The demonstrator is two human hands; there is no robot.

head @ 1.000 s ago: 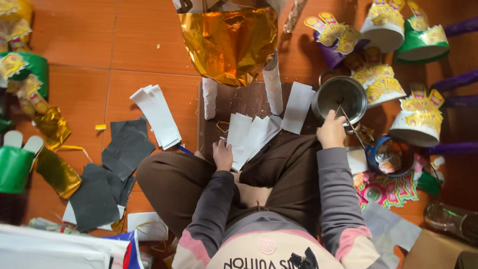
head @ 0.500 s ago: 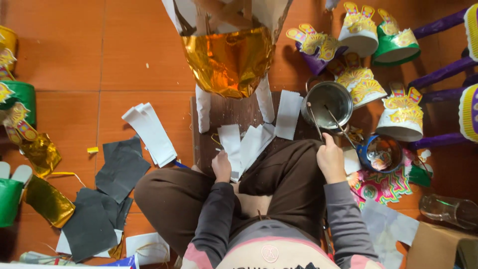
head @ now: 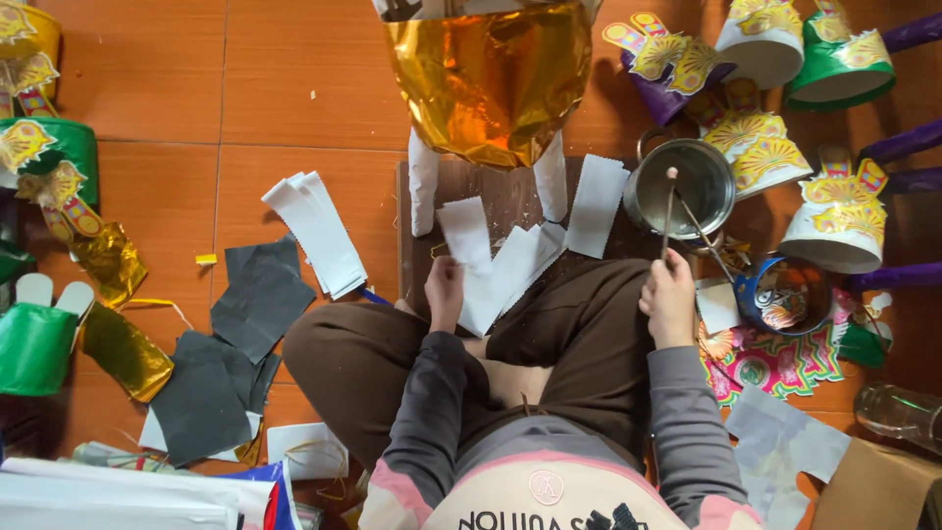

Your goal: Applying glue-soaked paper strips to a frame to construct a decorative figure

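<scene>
I am pinching a white paper strip (head: 465, 236) with my left hand (head: 444, 291) at twelve o'clock over my lap; it looks light, floppy, best held at its lower edge. My right hand (head: 671, 299) is gripping a thin stick (head: 668, 211) dipping into the metal pot (head: 684, 186).

Soft even daylight, faint shadows, glare on gold foil (head: 491, 79), sharp focus, slight edge distortion

White paper strips (head: 491, 260) are lying on a dark brown board (head: 510, 196). Gold foil (head: 491, 79) is gleaming above orange floor tiles (head: 294, 79).
</scene>
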